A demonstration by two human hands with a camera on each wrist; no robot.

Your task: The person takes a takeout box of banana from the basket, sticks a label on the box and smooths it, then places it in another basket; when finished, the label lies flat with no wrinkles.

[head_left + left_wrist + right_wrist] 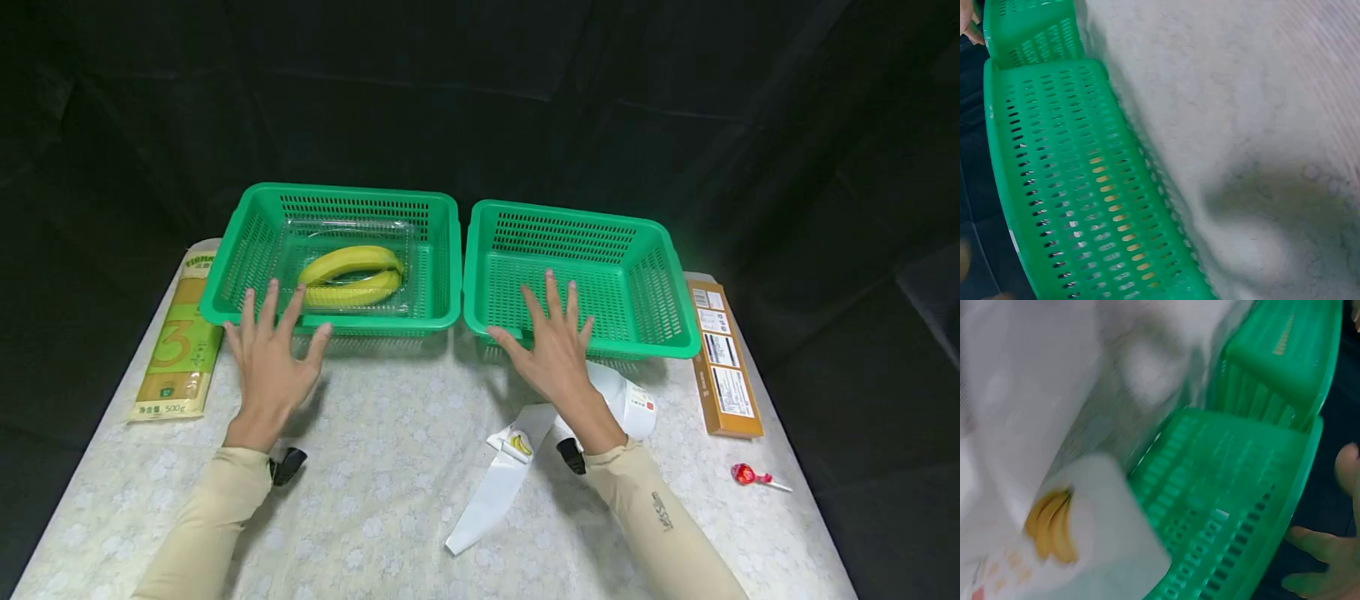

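My left hand (273,362), fingers spread, is at the front rim of the left green basket (330,323). Inside that basket, two bananas (352,279) lie with a clear plastic container (408,292). With fingers spread too, my right hand (553,358) reaches over the front rim of the right green basket (637,348). Whether either hand touches its rim, I cannot tell. Neither holds anything. Partly hidden under my right forearm is a white packet (639,408); a white strip (491,500) with a banana picture lies beside it. The right wrist view shows banana print on the white packaging (1110,531) close by.
A yellow-green 500 g food packet (176,350) lies left of the baskets. On the right are an orange-brown box (723,367) and a red lollipop (744,474). A patterned cloth (360,500) covers the table, with a black curtain (480,100) behind.
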